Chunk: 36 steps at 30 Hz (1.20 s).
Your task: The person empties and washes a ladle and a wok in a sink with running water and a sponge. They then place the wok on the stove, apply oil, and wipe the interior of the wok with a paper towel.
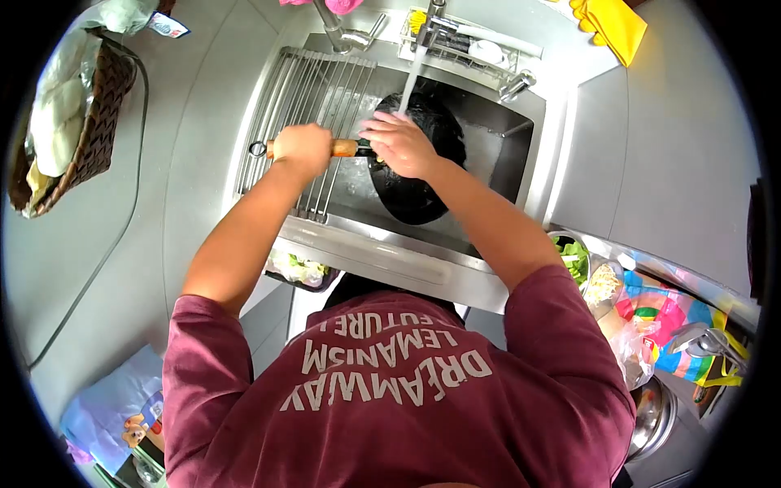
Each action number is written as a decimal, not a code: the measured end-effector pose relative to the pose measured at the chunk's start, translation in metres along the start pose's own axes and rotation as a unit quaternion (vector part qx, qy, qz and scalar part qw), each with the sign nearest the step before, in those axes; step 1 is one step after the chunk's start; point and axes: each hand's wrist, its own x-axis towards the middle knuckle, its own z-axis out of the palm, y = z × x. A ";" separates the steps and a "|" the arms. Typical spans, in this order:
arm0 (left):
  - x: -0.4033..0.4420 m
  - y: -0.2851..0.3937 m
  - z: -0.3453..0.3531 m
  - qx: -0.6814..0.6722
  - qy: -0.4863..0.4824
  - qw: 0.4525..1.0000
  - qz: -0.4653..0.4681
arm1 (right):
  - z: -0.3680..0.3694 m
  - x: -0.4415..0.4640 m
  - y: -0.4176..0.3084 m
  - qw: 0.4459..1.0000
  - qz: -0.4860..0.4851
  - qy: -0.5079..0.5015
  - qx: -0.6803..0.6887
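Note:
A black wok (429, 191) lies tilted in the metal sink (495, 167), its wooden handle (345, 148) pointing left. My left hand (304, 150) is wrapped round that handle, with the metal hanging ring sticking out past the fist. Over the near-left side of the wok is my right hand (404, 148), its fingers smeared by motion. A small greenish-yellow bit shows beneath it, too little to name. From the faucet (433, 24), a stream of water (413, 77) runs down beside my right fingers onto the wok.
A roll-up rack (281, 106) covers the sink's left side. Behind stand a second tap (342, 37) and a wire caddy (480, 53); yellow gloves (612, 28) lie back right. A wicker basket (98, 122) sits left. Bowls of greens (573, 259) and sprouts (604, 285) are at right.

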 end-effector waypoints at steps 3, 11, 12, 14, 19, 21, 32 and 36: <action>-0.008 0.000 0.007 -0.003 0.017 1.000 0.016 | 0.024 0.021 0.056 0.978 0.198 -0.038 0.046; -0.013 -0.006 0.024 -0.013 0.168 0.984 0.059 | -0.003 0.034 0.052 0.984 0.168 -0.047 0.030; -0.021 -0.008 0.024 -0.011 0.177 0.983 0.048 | -0.001 0.025 0.075 0.979 0.163 0.061 0.109; -0.026 -0.011 0.021 -0.011 0.206 0.978 0.028 | -0.040 0.037 0.030 0.980 0.171 -0.091 -0.039; -0.035 -0.032 0.035 -0.009 0.266 0.963 0.043 | -0.034 0.038 0.043 0.990 0.095 -0.100 0.008; -0.047 -0.039 0.038 0.004 0.258 0.966 0.022 | -0.007 0.019 0.123 0.972 0.202 -0.045 0.109; -0.078 -0.054 0.044 -0.030 0.302 0.952 -0.043 | -0.055 0.076 0.062 0.943 0.227 -0.133 0.204; -0.100 -0.073 0.058 -0.098 0.263 0.953 -0.112 | -0.042 0.009 0.112 0.731 0.447 -0.017 0.515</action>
